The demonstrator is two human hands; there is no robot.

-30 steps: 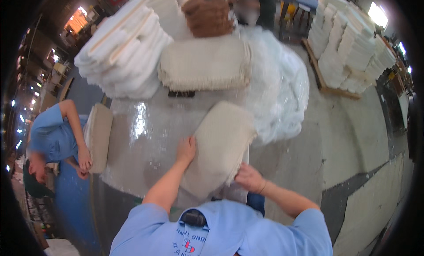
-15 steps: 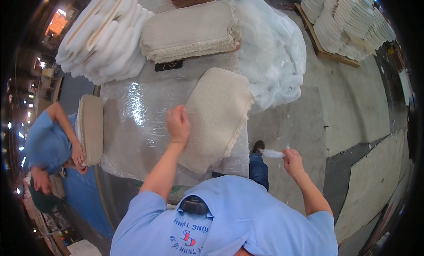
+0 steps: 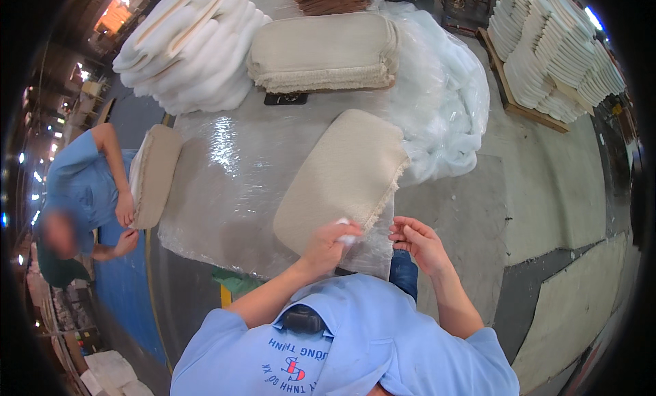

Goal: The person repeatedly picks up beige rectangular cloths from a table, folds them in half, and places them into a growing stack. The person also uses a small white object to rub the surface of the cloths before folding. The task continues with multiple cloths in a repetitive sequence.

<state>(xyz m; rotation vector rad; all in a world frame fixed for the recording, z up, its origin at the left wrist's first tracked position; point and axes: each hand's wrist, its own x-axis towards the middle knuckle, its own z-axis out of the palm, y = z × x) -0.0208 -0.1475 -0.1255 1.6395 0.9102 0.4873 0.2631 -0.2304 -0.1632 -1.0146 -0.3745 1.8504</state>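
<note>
A beige fabric cushion cover [image 3: 335, 170] with a frayed right edge lies slanted on the plastic-wrapped table. At its near right corner, my left hand [image 3: 326, 249] is closed on a tuft of white fluffy filling [image 3: 346, 239]. My right hand [image 3: 420, 246] is held just off the table's right edge, to the right of the tuft. Its fingers are curled but apart, with nothing I can make out between them.
A stack of beige covers [image 3: 321, 51] stands at the back of the table [image 3: 212, 211]. White padding [image 3: 188, 51] is piled back left, and plastic-wrapped white filling [image 3: 444, 102] back right. At left, a co-worker [image 3: 89, 177] handles another beige cushion [image 3: 157, 177]. A loaded pallet [image 3: 526, 112] sits far right.
My left hand has come off the middle of the cover, moved nearer and right, and now holds the white tuft. My right hand, which held it, has moved in toward the left.
</note>
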